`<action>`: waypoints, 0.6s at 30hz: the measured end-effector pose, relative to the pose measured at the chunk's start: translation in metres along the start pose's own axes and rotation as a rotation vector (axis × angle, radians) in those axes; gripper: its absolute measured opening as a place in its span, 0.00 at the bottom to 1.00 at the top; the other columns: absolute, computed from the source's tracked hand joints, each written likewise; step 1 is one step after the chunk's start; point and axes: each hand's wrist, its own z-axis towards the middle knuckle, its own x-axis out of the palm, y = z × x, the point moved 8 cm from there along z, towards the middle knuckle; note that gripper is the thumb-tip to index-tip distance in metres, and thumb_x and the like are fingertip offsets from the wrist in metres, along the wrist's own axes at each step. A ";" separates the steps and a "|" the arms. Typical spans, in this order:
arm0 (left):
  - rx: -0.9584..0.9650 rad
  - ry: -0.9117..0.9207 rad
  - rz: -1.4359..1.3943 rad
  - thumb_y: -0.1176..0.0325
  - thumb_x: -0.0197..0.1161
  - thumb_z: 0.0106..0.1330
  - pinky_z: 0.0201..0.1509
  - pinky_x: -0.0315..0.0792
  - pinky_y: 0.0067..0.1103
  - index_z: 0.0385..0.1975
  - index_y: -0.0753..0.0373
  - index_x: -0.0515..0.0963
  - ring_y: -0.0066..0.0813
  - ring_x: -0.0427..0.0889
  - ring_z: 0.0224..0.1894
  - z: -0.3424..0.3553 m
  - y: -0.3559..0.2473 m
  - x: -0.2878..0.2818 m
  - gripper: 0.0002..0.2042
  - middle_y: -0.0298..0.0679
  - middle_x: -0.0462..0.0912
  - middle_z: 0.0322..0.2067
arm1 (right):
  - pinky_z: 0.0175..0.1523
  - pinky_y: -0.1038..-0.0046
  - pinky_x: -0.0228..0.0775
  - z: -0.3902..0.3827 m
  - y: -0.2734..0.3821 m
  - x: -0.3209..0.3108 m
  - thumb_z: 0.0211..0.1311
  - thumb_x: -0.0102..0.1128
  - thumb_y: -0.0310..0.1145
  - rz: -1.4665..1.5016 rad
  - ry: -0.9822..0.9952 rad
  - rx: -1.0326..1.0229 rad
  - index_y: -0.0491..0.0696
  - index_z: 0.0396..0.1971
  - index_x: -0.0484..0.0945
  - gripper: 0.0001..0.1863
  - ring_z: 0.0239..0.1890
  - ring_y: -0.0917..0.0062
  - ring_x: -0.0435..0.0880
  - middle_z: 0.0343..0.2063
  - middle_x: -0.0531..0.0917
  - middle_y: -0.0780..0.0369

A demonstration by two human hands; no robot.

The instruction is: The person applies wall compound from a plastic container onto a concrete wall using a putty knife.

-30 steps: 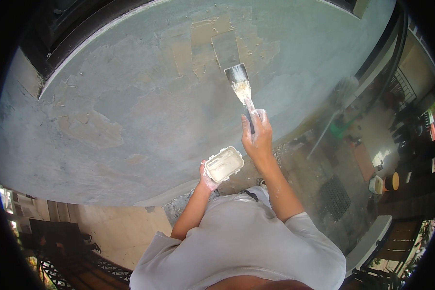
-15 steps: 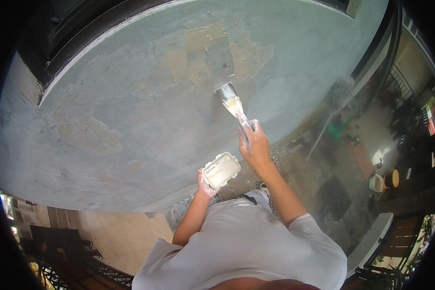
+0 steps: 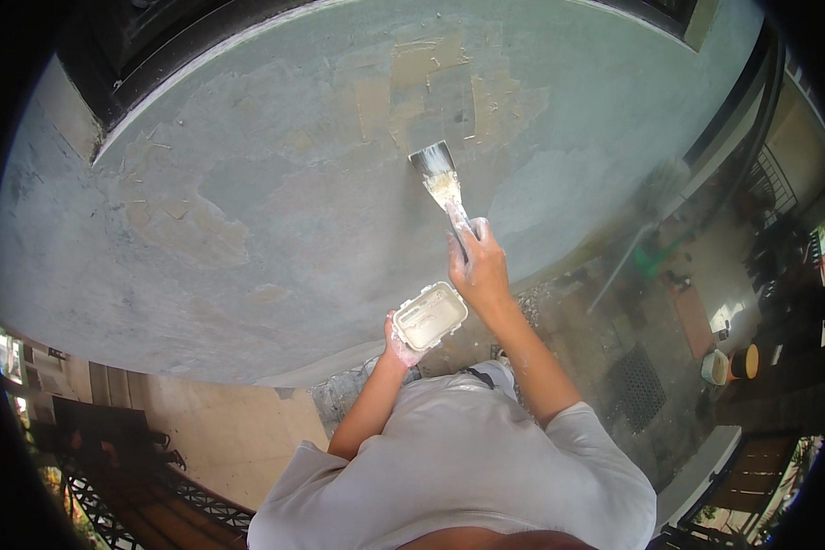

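Gripping the handle of a putty knife (image 3: 443, 181), right hand (image 3: 478, 266) closed around it, blade flat against the grey wall (image 3: 247, 238) with the tip just under the tan patched area (image 3: 431, 87). Blade smeared with pale filler, more of it caked near the handle.

Shifted over the last second: first set higher on the wall with the blade up against the patched area, then drawn down and nearer the body half a second ago, now lifted back up the wall to the lower edge of that same patch. Reads as a stroke-and-return, filler being spread in repeated passes over one worn spot rather than carried to a new one. No fresh load taken in that time, going by the blade never reaching the tub.

Left hand (image 3: 399, 346) closed on a small white tub (image 3: 428, 316) of filler, fingers under its lower corner, held just below the right hand and well below the patch. Hardly moved against the wall through the second, only kept close under the working hand.

Elsewhere on the wall, left of the patch, flaking tan blotches (image 3: 188, 229) untouched by the blade. Below the wall, a grey shirt (image 3: 467, 467) filling the lower middle; right of the wall, a wet paved floor (image 3: 632, 348) with a drain grate (image 3: 634, 385).
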 end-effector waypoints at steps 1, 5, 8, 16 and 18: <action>0.004 -0.005 -0.006 0.46 0.27 0.70 0.70 0.62 0.47 0.69 0.63 0.62 0.55 0.67 0.67 -0.003 -0.001 -0.003 0.35 0.51 0.66 0.67 | 0.31 0.60 0.72 -0.008 -0.002 -0.001 0.60 0.61 0.25 0.011 0.030 0.024 0.43 0.46 0.79 0.13 0.28 0.56 0.80 0.34 0.75 0.52; 0.019 -0.023 -0.019 0.44 0.26 0.70 0.70 0.62 0.47 0.68 0.63 0.63 0.55 0.67 0.67 -0.012 -0.004 -0.012 0.36 0.51 0.66 0.67 | 0.32 0.61 0.73 -0.004 0.019 -0.017 0.60 0.61 0.25 0.078 -0.026 0.002 0.43 0.47 0.79 0.14 0.28 0.56 0.80 0.35 0.75 0.53; 0.036 -0.056 -0.018 0.42 0.26 0.70 0.70 0.62 0.47 0.68 0.63 0.63 0.55 0.67 0.67 -0.013 -0.006 -0.021 0.37 0.51 0.67 0.66 | 0.32 0.61 0.72 0.020 0.040 -0.021 0.60 0.62 0.25 0.115 -0.062 -0.023 0.44 0.50 0.78 0.17 0.27 0.56 0.80 0.34 0.75 0.53; 0.044 -0.048 0.009 0.47 0.29 0.69 0.66 0.68 0.47 0.67 0.63 0.65 0.53 0.72 0.63 -0.021 -0.001 -0.024 0.34 0.50 0.71 0.63 | 0.32 0.61 0.72 -0.029 -0.004 0.016 0.61 0.61 0.25 0.095 -0.018 0.079 0.44 0.50 0.79 0.16 0.28 0.56 0.80 0.35 0.76 0.53; 0.063 -0.144 0.016 0.49 0.32 0.66 0.64 0.70 0.46 0.66 0.62 0.67 0.52 0.74 0.62 -0.025 -0.001 -0.029 0.33 0.50 0.73 0.62 | 0.32 0.61 0.72 -0.042 -0.010 0.015 0.61 0.60 0.25 0.122 0.033 0.148 0.44 0.49 0.79 0.15 0.28 0.56 0.80 0.35 0.76 0.53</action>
